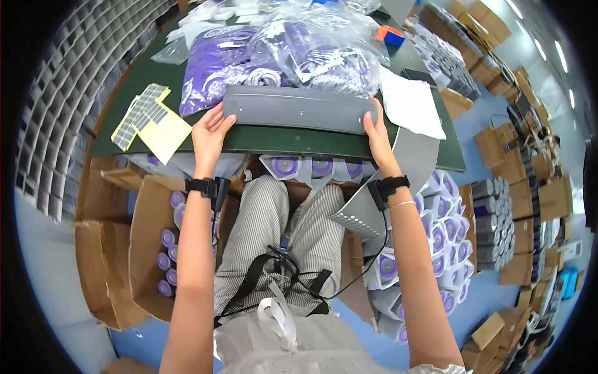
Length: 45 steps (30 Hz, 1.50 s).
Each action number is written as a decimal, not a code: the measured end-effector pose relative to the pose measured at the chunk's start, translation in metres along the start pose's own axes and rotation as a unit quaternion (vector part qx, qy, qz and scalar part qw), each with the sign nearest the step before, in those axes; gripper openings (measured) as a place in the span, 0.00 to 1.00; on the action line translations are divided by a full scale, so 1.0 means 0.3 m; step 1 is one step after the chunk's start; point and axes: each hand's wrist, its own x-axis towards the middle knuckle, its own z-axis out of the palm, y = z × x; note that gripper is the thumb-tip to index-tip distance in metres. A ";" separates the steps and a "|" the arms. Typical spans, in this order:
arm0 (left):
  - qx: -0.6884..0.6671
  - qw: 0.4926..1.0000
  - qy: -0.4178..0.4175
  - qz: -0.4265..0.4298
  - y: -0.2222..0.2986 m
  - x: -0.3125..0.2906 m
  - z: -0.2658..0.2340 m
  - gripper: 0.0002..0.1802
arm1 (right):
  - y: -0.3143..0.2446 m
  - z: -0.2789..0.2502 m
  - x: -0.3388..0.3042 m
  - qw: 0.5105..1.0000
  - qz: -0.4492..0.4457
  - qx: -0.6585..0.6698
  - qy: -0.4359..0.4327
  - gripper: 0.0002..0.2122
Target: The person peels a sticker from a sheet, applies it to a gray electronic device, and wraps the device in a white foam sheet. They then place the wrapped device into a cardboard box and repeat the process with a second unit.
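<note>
A long, dark grey panel [293, 110] with rounded corners and a few small holes is held level over the near edge of the green table. My left hand [212, 129] grips its left end, thumb on the front face and fingers behind. At the right end, my right hand [376, 128] pinches it in the same way. Just behind the panel lie clear plastic bags of purple and white items [218, 65]. A lighter grey sheet with rows of holes [360, 218] hangs over the table edge beside my right forearm.
Yellow sticker sheets [159, 128] lie on the table [249, 144] at left, white paper [411, 103] at right. Cardboard boxes [146, 243] holding purple-ended cylinders stand left of my legs. Many wrapped purple-ended cylinders [439, 237] are stacked at right. An orange-blue object [390, 36] sits farther back.
</note>
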 end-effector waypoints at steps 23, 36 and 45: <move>0.079 0.996 0.037 0.024 0.042 0.031 0.002 0.26 | -0.053 0.029 -0.010 0.993 -0.005 -0.067 0.100 0.27; 0.005 0.826 0.361 0.433 0.255 -0.054 0.042 0.35 | -0.076 0.097 -0.090 0.813 -0.012 0.167 0.558 0.25; 0.050 0.784 0.353 0.509 0.257 -0.118 0.064 0.34 | -0.222 -0.006 -0.091 0.723 -0.139 -0.085 0.672 0.27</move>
